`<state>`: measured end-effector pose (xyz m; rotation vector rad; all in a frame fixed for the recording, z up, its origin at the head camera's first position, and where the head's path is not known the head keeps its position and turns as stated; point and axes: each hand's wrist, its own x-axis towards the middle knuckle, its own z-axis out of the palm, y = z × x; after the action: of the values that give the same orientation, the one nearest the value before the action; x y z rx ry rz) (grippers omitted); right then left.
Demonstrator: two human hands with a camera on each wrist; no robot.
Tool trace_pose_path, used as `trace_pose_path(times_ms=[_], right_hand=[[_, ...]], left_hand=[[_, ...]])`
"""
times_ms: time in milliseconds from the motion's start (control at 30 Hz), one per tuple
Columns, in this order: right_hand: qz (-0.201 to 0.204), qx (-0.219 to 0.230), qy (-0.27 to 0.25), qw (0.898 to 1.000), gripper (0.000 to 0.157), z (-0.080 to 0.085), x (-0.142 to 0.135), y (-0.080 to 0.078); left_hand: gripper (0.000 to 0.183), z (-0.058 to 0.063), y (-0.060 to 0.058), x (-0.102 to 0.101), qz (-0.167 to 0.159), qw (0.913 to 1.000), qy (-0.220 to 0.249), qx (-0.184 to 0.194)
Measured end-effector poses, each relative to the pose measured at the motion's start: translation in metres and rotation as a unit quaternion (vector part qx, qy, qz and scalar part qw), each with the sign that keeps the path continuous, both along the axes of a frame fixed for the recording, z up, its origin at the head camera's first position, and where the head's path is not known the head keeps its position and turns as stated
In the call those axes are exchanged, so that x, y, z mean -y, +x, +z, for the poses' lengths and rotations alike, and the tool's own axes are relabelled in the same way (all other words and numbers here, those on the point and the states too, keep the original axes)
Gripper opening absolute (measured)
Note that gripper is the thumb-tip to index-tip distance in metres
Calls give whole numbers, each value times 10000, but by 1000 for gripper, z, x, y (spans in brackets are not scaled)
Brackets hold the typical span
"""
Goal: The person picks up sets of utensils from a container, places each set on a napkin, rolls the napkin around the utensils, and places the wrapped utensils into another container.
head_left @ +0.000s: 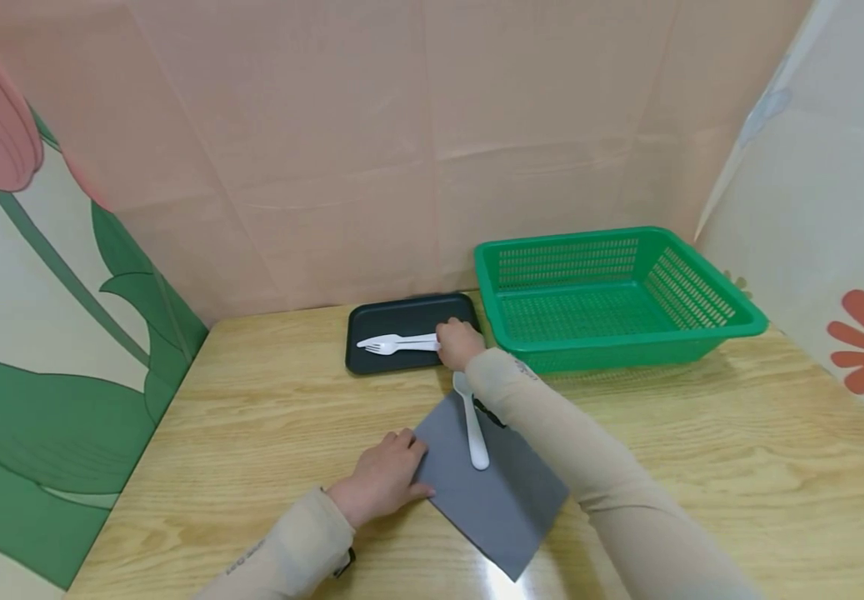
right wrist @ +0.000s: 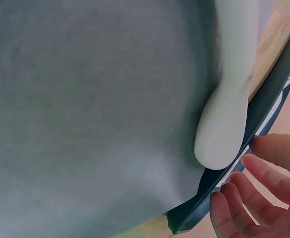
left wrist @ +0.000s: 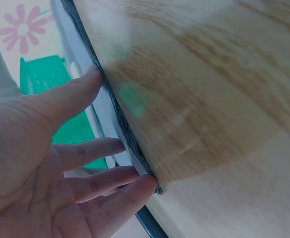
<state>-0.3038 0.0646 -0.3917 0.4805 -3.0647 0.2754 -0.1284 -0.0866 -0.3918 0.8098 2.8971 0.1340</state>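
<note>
A grey folded napkin [head_left: 476, 508] lies turned cornerwise on the table, with a white plastic spoon [head_left: 474, 425] on it. My left hand [head_left: 385, 477] touches the napkin's left corner and edge; its thumb and fingers [left wrist: 112, 191] are spread along that edge. Behind the napkin, a black tray [head_left: 402, 310] holds a white plastic fork [head_left: 385, 347] and a white plastic knife [head_left: 382, 338] side by side. My right hand [head_left: 459, 342] is over the tray's right end, fingers bent at the handle ends, which it partly hides. Whether it pinches a handle is not clear.
A green plastic basket [head_left: 619, 342] stands at the back right, close beside the tray. The wooden table [head_left: 267, 433] meets a pinkish covered wall at the back. Flower-patterned panels [head_left: 34, 400] rise at both sides.
</note>
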Motion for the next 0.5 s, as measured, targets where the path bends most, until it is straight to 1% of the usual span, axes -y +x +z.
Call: trace_pose_path(times_ms=[500], right_hand=[[-128, 90, -19, 9999, 13, -4, 2, -3]], left_hand=[[55, 3, 1, 0, 23, 10000, -17, 52]])
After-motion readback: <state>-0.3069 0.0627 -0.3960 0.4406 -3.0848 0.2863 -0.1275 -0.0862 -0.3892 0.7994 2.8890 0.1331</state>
